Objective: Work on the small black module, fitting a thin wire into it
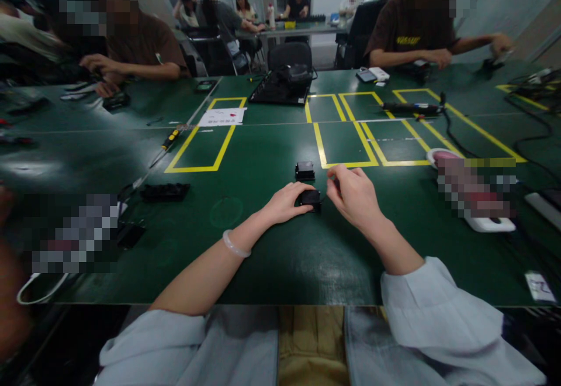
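Observation:
My left hand (287,202) rests on the green table (280,257) with its fingers curled round a small black box-shaped part (310,198). Just to the right of that part, my right hand (353,194) hovers with its fingers curled and pinched together near the part's right edge; what it pinches is too small to see. A second small black part (304,171) sits on the table a little farther away, untouched. A pale bangle (235,245) is on my left wrist.
A black tray (164,192) lies to the left, a screwdriver (169,140) beyond it. Yellow taped rectangles (346,140) mark the table. A black tray with a device (283,85) sits far centre. Cables (482,140) run on the right. Other people sit at the far side.

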{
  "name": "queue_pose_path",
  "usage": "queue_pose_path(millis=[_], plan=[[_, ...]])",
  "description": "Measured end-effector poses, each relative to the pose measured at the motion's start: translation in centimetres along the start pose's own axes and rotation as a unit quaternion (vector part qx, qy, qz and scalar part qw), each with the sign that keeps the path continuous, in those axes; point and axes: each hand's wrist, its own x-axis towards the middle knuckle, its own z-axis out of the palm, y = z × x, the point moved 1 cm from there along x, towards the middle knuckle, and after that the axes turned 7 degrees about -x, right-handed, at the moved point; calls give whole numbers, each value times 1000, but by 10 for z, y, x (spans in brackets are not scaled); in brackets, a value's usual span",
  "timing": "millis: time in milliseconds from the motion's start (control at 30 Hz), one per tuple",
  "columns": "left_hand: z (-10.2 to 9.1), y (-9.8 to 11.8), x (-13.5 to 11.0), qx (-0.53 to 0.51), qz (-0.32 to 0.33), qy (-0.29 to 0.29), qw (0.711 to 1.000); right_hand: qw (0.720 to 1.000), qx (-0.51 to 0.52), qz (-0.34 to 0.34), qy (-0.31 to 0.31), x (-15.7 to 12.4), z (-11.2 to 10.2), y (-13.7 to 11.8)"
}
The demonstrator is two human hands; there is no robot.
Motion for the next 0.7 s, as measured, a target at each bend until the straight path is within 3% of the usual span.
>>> queue_pose_path(millis=[700], plan=[[0, 0, 0, 8, 0, 0, 1000, 1000, 21, -15, -4, -1, -1, 1]])
